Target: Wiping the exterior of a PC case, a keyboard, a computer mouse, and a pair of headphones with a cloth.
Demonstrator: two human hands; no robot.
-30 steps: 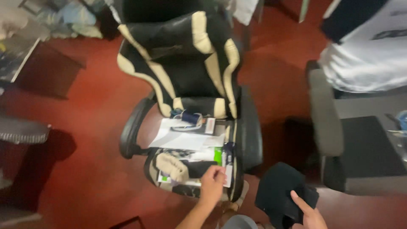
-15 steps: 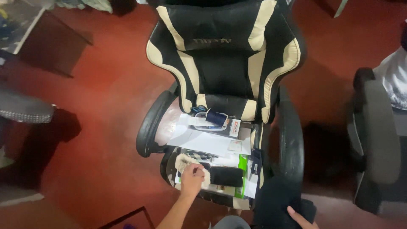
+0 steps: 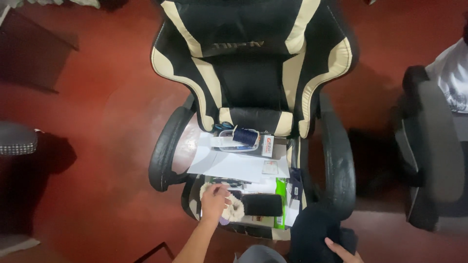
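A black and cream office chair (image 3: pixel 253 63) stands in front of me, its seat covered with papers (image 3: pixel 229 165) and small items. My left hand (image 3: pixel 214 202) rests on a fluffy cream cloth (image 3: pixel 237 210) at the seat's front edge, fingers curled onto it. Beside it lies a black rolled cloth (image 3: pixel 262 204) and a green packet (image 3: pixel 280 195). A spool of dark blue thread (image 3: pixel 245 136) sits on a clear case near the backrest. My right hand (image 3: pixel 341 249), at the bottom edge, grips a black garment (image 3: pixel 312 231).
Red floor surrounds the chair. A second dark chair (image 3: pixel 434 151) stands at the right with a person in a white shirt (image 3: pixel 453 73) on it. A dark box (image 3: pixel 34 53) sits at the upper left, a grey seat (image 3: pixel 17 139) at the left edge.
The view has steadied and centred on the chair. My left hand moved left from the seat's middle front to the cream cloth. My right hand with the black garment dropped lower in view.
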